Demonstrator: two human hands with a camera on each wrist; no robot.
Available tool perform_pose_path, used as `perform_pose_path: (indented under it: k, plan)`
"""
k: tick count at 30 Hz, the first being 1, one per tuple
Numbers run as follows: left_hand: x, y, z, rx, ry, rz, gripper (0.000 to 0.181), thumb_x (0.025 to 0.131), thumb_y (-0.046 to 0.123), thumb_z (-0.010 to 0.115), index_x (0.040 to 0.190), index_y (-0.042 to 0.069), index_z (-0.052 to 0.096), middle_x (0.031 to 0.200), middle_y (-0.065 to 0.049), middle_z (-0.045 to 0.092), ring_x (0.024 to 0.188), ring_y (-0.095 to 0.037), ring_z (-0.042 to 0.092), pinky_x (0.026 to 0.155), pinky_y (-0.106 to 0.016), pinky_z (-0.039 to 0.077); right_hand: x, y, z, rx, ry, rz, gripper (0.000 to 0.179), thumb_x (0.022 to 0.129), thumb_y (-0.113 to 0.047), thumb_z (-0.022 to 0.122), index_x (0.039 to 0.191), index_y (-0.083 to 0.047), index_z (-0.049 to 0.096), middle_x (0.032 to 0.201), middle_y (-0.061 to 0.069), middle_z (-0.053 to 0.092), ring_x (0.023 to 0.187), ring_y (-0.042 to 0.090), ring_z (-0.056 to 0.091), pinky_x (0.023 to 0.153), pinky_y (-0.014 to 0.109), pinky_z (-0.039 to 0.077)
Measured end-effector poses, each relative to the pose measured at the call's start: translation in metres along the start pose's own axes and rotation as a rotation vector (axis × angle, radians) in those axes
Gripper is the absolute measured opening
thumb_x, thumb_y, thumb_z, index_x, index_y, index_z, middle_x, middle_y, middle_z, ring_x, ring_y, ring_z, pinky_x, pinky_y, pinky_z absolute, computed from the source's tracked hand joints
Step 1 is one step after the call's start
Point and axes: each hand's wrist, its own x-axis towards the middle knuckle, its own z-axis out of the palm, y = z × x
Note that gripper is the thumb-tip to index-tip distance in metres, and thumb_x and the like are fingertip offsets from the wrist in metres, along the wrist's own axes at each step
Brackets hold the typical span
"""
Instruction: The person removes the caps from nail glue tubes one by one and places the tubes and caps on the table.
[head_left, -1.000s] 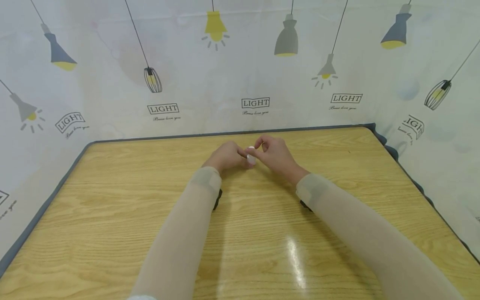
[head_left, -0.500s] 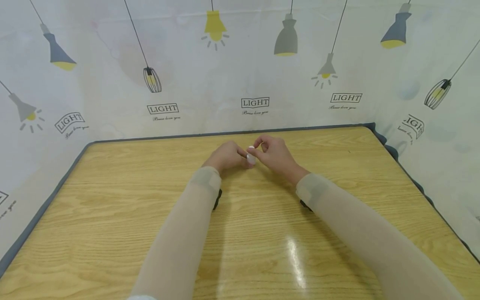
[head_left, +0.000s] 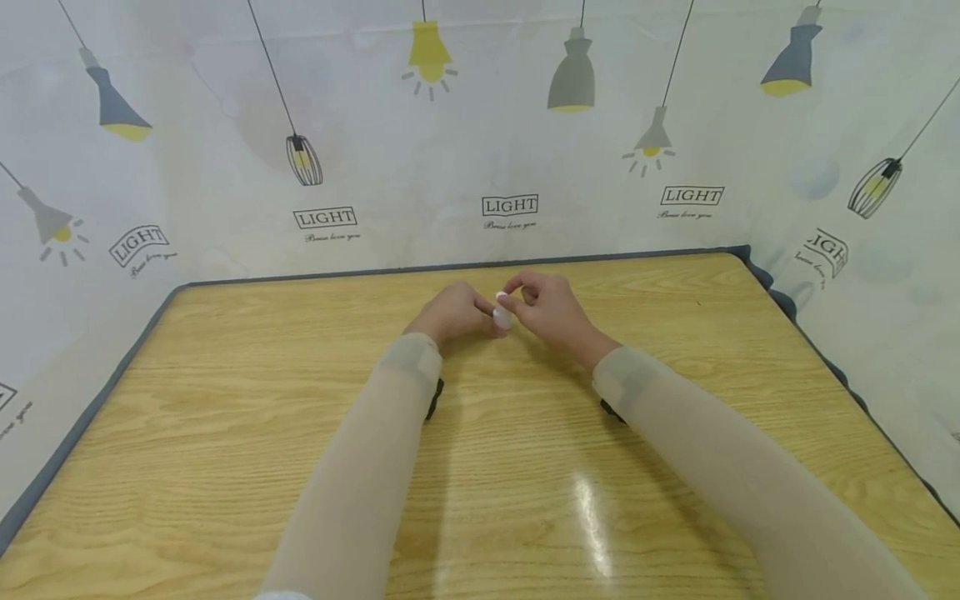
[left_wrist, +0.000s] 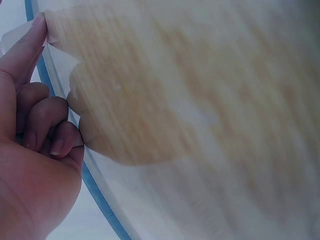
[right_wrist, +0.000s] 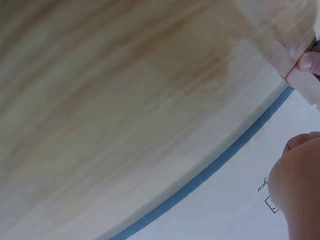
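A small white bottle (head_left: 501, 318) with a pale, somewhat see-through body stands upright between both hands, near the far side of the table. My left hand (head_left: 454, 311) holds its lower body between thumb and fingers. At the top end, the thumb and forefinger of my right hand (head_left: 553, 307) pinch the white cap, largely covering it. The left wrist view shows my left hand (left_wrist: 37, 125) with its lower fingers curled close over the tabletop, and the bottle (left_wrist: 16, 37) partly behind the forefinger. Part of the bottle (right_wrist: 303, 86) also shows at the edge of the right wrist view.
The wood-grain table (head_left: 262, 433) has a glossy surface and a blue-grey edge. Behind it and at both sides hangs a pale cloth (head_left: 420, 167) printed with lamps and lettering. Dark bands are visible under both sleeved wrists.
The right thumb and forefinger have shifted slightly at the cap, a little to the left. The left hand and both arms stay nearly still.
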Motion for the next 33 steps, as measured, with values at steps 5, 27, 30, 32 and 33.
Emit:
perform_pose_path:
  k: [5, 27, 30, 32, 33]
  plan:
    - [-0.0016, 0.0006, -0.0003, 0.003, 0.004, -0.003, 0.027, 0.084, 0.039, 0.090, 0.107, 0.024, 0.086, 0.125, 0.004, 0.078, 0.113, -0.018, 0.059, 0.113, -0.046, 0.047, -0.0002, 0.0004, 0.0000, -0.002, 0.001, -0.004, 0.018, 0.100, -0.023, 0.076, 0.107, -0.006, 0.075, 0.057, -0.004, 0.035, 0.052, 0.013, 0.030, 0.052, 0.024, 0.028]
    - [-0.0005, -0.0004, 0.0003, 0.010, 0.006, -0.002, 0.029, 0.086, 0.040, 0.089, 0.110, 0.025, 0.086, 0.124, 0.005, 0.077, 0.115, -0.018, 0.058, 0.114, -0.047, 0.046, 0.0009, 0.0009, 0.0029, -0.018, 0.020, 0.004, 0.021, 0.098, -0.029, 0.079, 0.100, -0.008, 0.075, 0.057, -0.003, 0.037, 0.052, 0.013, 0.030, 0.052, 0.025, 0.027]
    - [-0.0002, -0.0006, 0.0004, 0.005, 0.003, -0.009, 0.029, 0.085, 0.041, 0.089, 0.109, 0.025, 0.086, 0.127, 0.005, 0.076, 0.118, -0.018, 0.059, 0.116, -0.048, 0.045, 0.0007, -0.0004, 0.0023, -0.010, 0.012, 0.006, 0.018, 0.099, -0.024, 0.079, 0.102, -0.006, 0.076, 0.057, -0.003, 0.037, 0.052, 0.013, 0.030, 0.053, 0.025, 0.027]
    - [-0.0005, -0.0008, 0.0005, 0.001, 0.001, -0.008, 0.028, 0.085, 0.041, 0.089, 0.109, 0.025, 0.086, 0.127, 0.005, 0.077, 0.118, -0.018, 0.059, 0.117, -0.048, 0.045, 0.0007, -0.0013, 0.0021, -0.006, 0.006, 0.007, 0.016, 0.099, -0.021, 0.078, 0.103, -0.006, 0.077, 0.057, -0.004, 0.036, 0.052, 0.013, 0.030, 0.053, 0.025, 0.028]
    - [-0.0004, -0.0010, 0.0005, -0.002, 0.001, -0.005, 0.028, 0.085, 0.041, 0.090, 0.108, 0.025, 0.086, 0.126, 0.005, 0.077, 0.117, -0.018, 0.059, 0.117, -0.048, 0.045, 0.0008, -0.0015, 0.0022, -0.003, 0.001, 0.006, 0.015, 0.099, -0.020, 0.078, 0.104, -0.006, 0.077, 0.057, -0.004, 0.035, 0.052, 0.012, 0.029, 0.053, 0.025, 0.028]
